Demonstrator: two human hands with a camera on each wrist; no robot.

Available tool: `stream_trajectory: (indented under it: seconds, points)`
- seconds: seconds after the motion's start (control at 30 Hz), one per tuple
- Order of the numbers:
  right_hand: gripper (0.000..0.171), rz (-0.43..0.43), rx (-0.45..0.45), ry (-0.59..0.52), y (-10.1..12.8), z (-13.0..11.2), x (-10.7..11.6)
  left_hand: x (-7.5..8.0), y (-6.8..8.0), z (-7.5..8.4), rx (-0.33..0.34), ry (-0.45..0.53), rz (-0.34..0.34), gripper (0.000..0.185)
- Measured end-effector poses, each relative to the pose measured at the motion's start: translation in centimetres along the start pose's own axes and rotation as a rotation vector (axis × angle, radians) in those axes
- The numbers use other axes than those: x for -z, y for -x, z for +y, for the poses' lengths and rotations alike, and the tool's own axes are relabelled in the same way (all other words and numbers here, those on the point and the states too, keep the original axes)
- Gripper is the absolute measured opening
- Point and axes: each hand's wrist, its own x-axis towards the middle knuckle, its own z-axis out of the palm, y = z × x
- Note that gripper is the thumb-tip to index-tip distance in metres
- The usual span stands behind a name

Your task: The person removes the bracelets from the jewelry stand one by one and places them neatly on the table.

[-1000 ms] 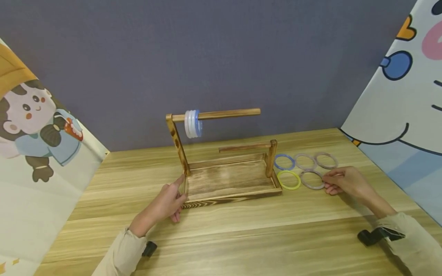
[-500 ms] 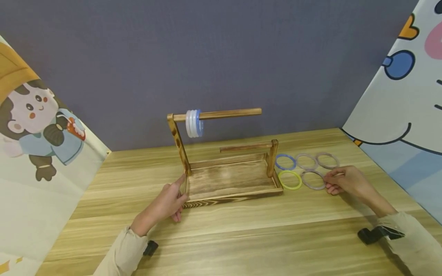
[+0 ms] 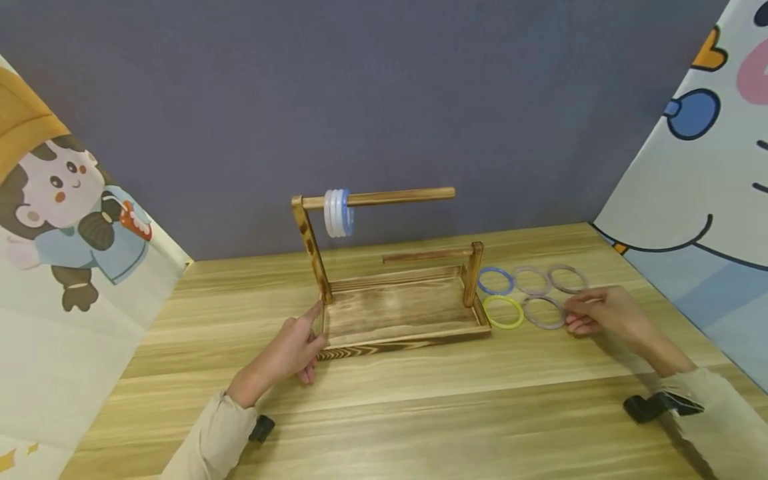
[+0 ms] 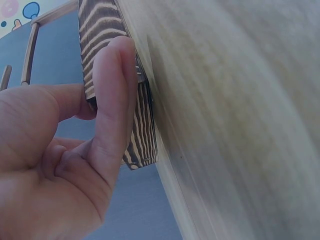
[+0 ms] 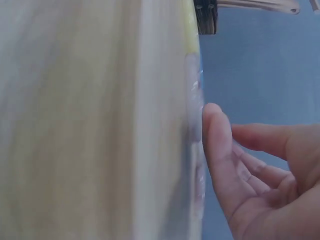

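Note:
A wooden bangle stand has a tray base, a tall post at the left and a short one at the right, each with a bar. My left hand holds the tray's front left corner, index finger stretched along its side. In the left wrist view, fingers lie against the striped wood. My right hand is beside the near greyish bangle, fingertips right at its edge, thumb and index finger slightly apart. Several white and blue bangles hang on the upper bar.
Right of the stand lie a blue bangle, a yellow bangle, a pale bangle and a brownish bangle, flat on the wooden table. A grey wall stands behind, with cartoon-printed panels at both sides.
My right fingertips have shifted very slightly right, off the near greyish bangle's edge. The left hand keeps its hold on the tray corner; the stand and bangles stay put.

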Motion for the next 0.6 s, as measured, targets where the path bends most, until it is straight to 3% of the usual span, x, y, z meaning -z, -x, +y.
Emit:
stream_trajectory:
  seconds: [0.17, 0.33, 0.6]
  points:
    - [0.047, -0.012, 0.041, 0.009, 0.6, -1.9, -0.6, 0.0, 0.0, 0.0, -0.004, 0.000, -0.006, 0.075]
    - [0.043, -0.015, 0.105, 0.029, 1.2, -4.5, -3.2, 0.0, -0.2, 0.1, -0.011, 0.001, -0.015, 0.075]
    - [0.021, 0.071, 0.347, 0.192, 1.1, -10.0, -9.0, 0.1, 0.1, 0.2, -0.003, -0.001, -0.003, 0.075]
